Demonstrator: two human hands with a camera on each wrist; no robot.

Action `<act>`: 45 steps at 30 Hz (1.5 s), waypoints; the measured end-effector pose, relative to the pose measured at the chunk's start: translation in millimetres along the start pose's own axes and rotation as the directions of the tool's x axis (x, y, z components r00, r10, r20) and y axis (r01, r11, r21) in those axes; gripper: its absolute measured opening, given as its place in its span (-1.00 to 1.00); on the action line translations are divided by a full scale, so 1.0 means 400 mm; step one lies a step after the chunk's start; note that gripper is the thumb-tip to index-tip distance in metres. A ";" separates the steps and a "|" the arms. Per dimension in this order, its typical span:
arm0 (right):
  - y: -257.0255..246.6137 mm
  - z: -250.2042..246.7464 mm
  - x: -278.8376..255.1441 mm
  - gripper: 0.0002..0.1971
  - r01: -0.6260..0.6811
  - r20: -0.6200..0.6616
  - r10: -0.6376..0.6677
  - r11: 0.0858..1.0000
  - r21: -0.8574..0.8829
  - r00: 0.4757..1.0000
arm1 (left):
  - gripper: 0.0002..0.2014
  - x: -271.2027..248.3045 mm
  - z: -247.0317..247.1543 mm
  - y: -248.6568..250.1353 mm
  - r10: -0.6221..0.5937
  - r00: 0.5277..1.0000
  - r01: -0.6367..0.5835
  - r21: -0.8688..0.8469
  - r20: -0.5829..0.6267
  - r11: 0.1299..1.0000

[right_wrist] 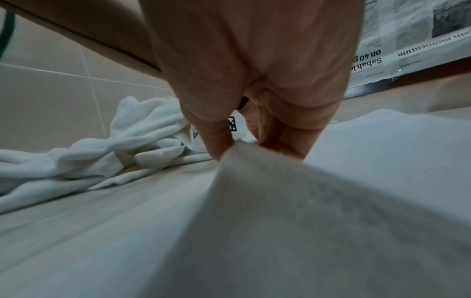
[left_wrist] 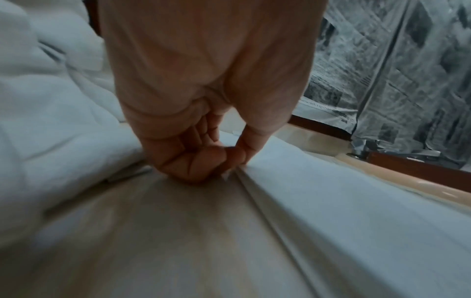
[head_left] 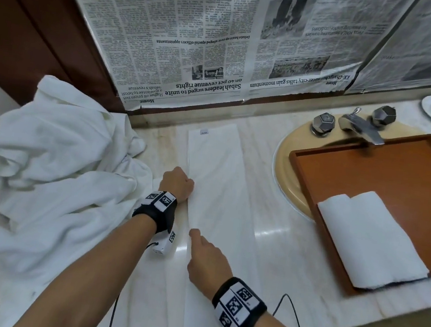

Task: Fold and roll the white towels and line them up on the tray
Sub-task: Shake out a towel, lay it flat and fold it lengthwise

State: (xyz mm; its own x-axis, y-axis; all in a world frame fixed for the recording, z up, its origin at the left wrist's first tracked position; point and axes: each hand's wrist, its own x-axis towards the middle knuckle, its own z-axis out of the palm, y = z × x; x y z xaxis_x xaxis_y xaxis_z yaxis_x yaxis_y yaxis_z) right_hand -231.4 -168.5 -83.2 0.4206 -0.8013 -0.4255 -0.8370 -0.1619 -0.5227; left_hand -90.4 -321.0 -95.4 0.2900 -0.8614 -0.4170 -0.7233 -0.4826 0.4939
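Towel [head_left: 213, 190] lies folded long on the worktop [head_left: 269, 224]; its corner tag is unreadable. Newspaper [head_left: 184, 51] behind reads "Sabah leaders urged to unite". Left hand [head_left: 178, 182] and right hand [head_left: 204, 257] each pinch its left edge, grips clenched on cloth.

Newspaper [head_left: 197, 38] headline, hung upside down: "Sabah leaders urged to unite on 40 pct revenue rights"
Second headline: "inter-city talks gain momentum"
Section heads: "Home"

Folded white towel [head_left: 213, 190] flat, long strip on counter – rolled towel [head_left: 371, 236] on brown tray [head_left: 370, 171], near edge.
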 end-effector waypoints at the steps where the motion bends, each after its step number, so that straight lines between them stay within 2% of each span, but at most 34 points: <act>1: 0.004 0.001 -0.003 -0.54 0.005 0.013 -0.005 1.000 -0.008 1.000 | -0.75 -0.002 0.002 -0.001 -0.007 1.000 0.008 0.012 -0.012 1.000; 3: 0.016 -0.002 -0.014 -0.50 0.043 0.075 -0.043 0.999 -0.006 0.996 | -0.77 -0.007 0.009 -0.002 0.007 0.998 -0.004 0.045 -0.063 0.999; 4: 0.024 -0.010 -0.022 -0.48 0.066 0.097 -0.066 0.998 0.007 0.993 | -0.79 -0.009 0.012 -0.005 0.056 0.993 -0.052 0.048 -0.101 0.998; 6: 0.045 -0.030 -0.040 -0.50 0.091 0.094 -0.097 0.994 0.060 0.991 | -0.73 -0.014 0.019 -0.018 0.246 0.959 -0.238 0.077 -0.140 0.968; 7: 0.055 -0.039 -0.047 -0.53 0.094 0.082 -0.102 0.991 0.090 0.991 | -0.68 -0.019 0.022 -0.026 0.334 0.935 -0.321 0.121 -0.119 0.939; 9: 0.078 -0.049 -0.065 -0.60 0.093 0.092 -0.104 0.989 0.116 0.990 | -0.60 -0.023 0.030 -0.046 0.404 0.913 -0.382 0.229 -0.055 0.895; 12: 0.112 -0.043 -0.078 -0.69 0.076 0.103 -0.094 0.984 0.161 0.990 | -0.55 -0.024 0.029 -0.060 0.375 0.926 -0.330 0.385 -0.046 0.862; 14: 0.135 -0.044 -0.070 -0.67 0.083 -0.022 -0.080 0.982 0.169 0.997 | -0.55 -0.035 0.027 -0.056 0.378 0.924 -0.323 0.404 -0.062 0.856; 17: 0.168 -0.082 -0.018 -0.46 0.110 -0.290 -0.105 0.994 0.001 0.951 | -0.53 -0.068 0.038 -0.052 0.400 0.916 -0.369 0.355 -0.016 0.859; 19: 0.187 -0.121 0.038 -0.29 0.070 -0.338 -0.099 0.993 -0.095 0.936 | -0.49 -0.090 0.058 -0.058 0.402 0.912 -0.402 0.391 0.086 0.828; 21: 0.192 -0.151 0.096 -0.25 0.068 -0.258 -0.115 0.981 -0.184 0.959 | -0.46 -0.107 0.081 -0.068 0.395 0.906 -0.420 0.439 0.151 0.794; 24: 0.187 -0.159 0.179 -0.37 0.096 -0.117 -0.148 0.927 -0.363 0.982 | -0.44 -0.104 0.109 -0.075 0.414 0.892 -0.448 0.474 0.183 0.758; 27: 0.194 -0.159 0.243 -0.37 0.100 -0.054 -0.132 0.910 -0.402 0.990 | -0.44 -0.082 0.113 -0.070 0.374 0.913 -0.406 0.449 0.164 0.795; 31: 0.242 -0.188 0.303 -0.38 0.107 -0.049 -0.138 0.908 -0.405 0.989 | -0.44 -0.053 0.099 -0.068 0.296 0.952 -0.299 0.435 0.076 0.849; 35: 0.279 -0.258 0.347 -0.37 -0.080 -0.108 0.046 0.937 -0.340 0.993 | -0.43 -0.052 0.101 -0.029 0.188 0.980 -0.197 0.376 0.061 0.905; 36: 0.277 -0.268 0.349 -0.37 -0.080 -0.112 0.044 0.934 -0.347 0.993 | -0.43 -0.053 0.101 -0.016 0.181 0.982 -0.186 0.371 0.049 0.910; 38: 0.263 -0.265 0.349 -0.38 0.022 -0.101 -0.064 0.926 -0.376 0.993 | -0.43 -0.044 0.105 0.005 0.231 0.973 -0.214 0.375 0.002 0.902; 40: 0.245 -0.262 0.368 -0.40 0.110 -0.045 -0.139 0.911 -0.398 0.989 | -0.45 -0.007 0.103 0.028 0.256 0.967 -0.243 0.380 0.015 0.893; 45: 0.261 -0.321 0.481 -0.42 0.047 -0.059 -0.075 0.924 -0.379 0.995 | -0.44 0.086 0.078 0.052 0.166 0.981 -0.191 0.387 0.097 0.902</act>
State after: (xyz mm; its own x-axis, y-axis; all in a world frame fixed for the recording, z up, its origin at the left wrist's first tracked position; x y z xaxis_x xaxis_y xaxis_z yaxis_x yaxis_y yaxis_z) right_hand -282.6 -413.6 -124.8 0.4610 -0.8196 -0.3402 -0.8863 -0.4058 -0.2233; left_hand -114.8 -355.5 -123.2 0.1032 -0.9101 -0.4012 -0.9503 -0.2094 0.2304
